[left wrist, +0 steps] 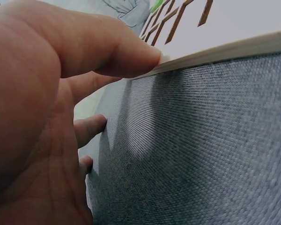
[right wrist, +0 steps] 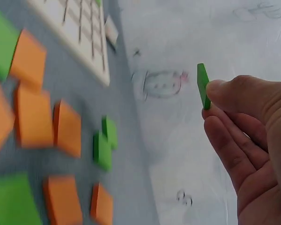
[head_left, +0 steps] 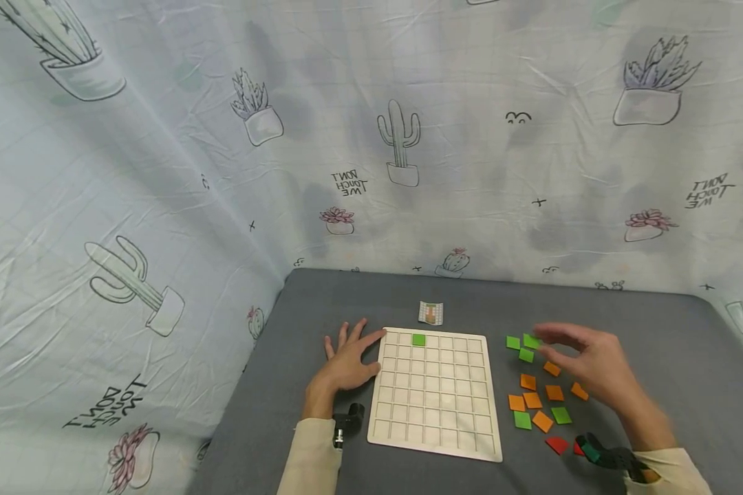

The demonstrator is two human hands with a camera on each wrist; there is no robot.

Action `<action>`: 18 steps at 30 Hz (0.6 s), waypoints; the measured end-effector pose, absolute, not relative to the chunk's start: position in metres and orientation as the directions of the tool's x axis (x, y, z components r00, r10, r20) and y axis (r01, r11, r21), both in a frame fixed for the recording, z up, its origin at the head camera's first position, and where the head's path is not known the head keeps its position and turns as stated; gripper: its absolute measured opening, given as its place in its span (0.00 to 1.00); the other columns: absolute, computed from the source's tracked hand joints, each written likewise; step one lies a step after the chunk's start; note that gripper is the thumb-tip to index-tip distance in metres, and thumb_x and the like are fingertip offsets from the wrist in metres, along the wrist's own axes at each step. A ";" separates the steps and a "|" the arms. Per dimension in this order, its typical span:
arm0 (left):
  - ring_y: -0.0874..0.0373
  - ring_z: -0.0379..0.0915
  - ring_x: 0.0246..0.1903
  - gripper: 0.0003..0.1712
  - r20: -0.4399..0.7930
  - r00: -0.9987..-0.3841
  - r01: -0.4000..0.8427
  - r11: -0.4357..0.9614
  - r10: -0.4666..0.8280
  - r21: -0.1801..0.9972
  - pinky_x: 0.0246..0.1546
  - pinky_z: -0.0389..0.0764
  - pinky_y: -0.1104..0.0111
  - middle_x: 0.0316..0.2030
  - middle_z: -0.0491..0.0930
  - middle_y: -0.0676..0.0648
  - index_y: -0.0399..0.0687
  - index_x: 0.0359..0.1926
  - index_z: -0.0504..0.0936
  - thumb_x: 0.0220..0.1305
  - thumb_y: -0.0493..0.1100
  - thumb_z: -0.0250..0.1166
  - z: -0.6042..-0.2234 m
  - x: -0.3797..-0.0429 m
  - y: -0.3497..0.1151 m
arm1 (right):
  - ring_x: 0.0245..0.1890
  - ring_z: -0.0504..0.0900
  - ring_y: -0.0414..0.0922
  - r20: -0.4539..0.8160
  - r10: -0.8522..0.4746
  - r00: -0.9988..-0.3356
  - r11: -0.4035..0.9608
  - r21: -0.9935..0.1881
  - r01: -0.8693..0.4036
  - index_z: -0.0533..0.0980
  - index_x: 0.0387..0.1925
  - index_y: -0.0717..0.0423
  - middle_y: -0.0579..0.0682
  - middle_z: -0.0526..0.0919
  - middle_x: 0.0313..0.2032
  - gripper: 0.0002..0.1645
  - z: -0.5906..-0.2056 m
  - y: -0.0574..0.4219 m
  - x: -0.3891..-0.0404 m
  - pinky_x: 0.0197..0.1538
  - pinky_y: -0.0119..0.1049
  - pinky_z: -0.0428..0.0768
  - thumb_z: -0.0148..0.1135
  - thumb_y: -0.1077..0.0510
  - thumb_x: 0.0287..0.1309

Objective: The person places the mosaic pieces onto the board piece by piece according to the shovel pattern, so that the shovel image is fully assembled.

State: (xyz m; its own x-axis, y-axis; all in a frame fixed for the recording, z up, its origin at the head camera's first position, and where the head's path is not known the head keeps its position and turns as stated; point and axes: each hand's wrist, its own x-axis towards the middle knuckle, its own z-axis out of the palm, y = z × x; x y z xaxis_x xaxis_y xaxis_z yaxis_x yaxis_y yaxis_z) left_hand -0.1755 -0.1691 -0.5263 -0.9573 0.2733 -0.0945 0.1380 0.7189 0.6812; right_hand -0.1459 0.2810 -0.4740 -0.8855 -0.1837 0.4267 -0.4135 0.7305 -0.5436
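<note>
A pale wooden board with a grid of square recesses lies on the grey table. One green tile sits in its top row. My left hand is spread at the board's left side, the index fingertip at the far left corner and the thumb against the edge. In the left wrist view the thumb touches the board's rim. My right hand pinches a green square tile between thumb and fingers, raised above the loose tiles to the right of the board.
Several loose orange tiles and green tiles lie right of the board. Red pieces are nearer me, one partly hidden by the right wrist camera. A small printed card lies beyond the board. A patterned cloth hangs behind the table.
</note>
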 end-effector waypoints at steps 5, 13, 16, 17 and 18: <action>0.28 0.30 0.87 0.39 -0.097 -0.957 0.136 0.720 0.273 0.680 0.77 0.23 0.22 0.88 0.51 0.37 0.57 0.81 0.74 0.71 0.41 0.70 -0.525 -0.175 -0.169 | 0.47 0.85 0.24 0.442 -0.217 -0.871 0.691 -0.561 -0.456 0.89 0.55 0.53 0.50 0.95 0.47 0.24 -0.475 0.257 -0.154 0.53 0.08 0.74 0.82 0.68 0.57; 0.28 0.29 0.87 0.39 -0.104 -0.956 0.134 0.719 0.276 0.682 0.77 0.23 0.22 0.88 0.50 0.37 0.57 0.82 0.73 0.71 0.40 0.69 -0.523 -0.175 -0.168 | 0.49 0.90 0.32 0.483 -0.261 -0.836 0.626 -0.574 -0.528 0.89 0.56 0.52 0.50 0.94 0.48 0.25 -0.481 0.230 -0.168 0.53 0.17 0.83 0.81 0.69 0.57; 0.28 0.29 0.87 0.40 -0.101 -0.956 0.134 0.718 0.275 0.683 0.77 0.22 0.22 0.88 0.50 0.37 0.57 0.82 0.73 0.71 0.40 0.70 -0.524 -0.176 -0.169 | 0.47 0.92 0.40 0.477 -0.271 -0.836 0.627 -0.572 -0.529 0.89 0.56 0.52 0.49 0.95 0.48 0.24 -0.482 0.220 -0.173 0.51 0.23 0.87 0.81 0.68 0.58; 0.28 0.29 0.87 0.40 -0.101 -0.956 0.134 0.716 0.276 0.685 0.77 0.22 0.22 0.88 0.50 0.37 0.57 0.82 0.73 0.71 0.40 0.70 -0.524 -0.175 -0.169 | 0.47 0.93 0.43 0.469 -0.273 -0.840 0.625 -0.577 -0.526 0.89 0.56 0.53 0.49 0.95 0.48 0.23 -0.482 0.216 -0.175 0.50 0.30 0.90 0.81 0.68 0.59; 0.28 0.29 0.87 0.40 -0.101 -0.956 0.134 0.716 0.275 0.685 0.77 0.22 0.22 0.88 0.50 0.37 0.57 0.82 0.73 0.71 0.40 0.70 -0.524 -0.175 -0.169 | 0.47 0.93 0.46 0.461 -0.275 -0.844 0.624 -0.582 -0.521 0.89 0.56 0.53 0.50 0.95 0.48 0.23 -0.483 0.212 -0.176 0.50 0.36 0.92 0.80 0.67 0.59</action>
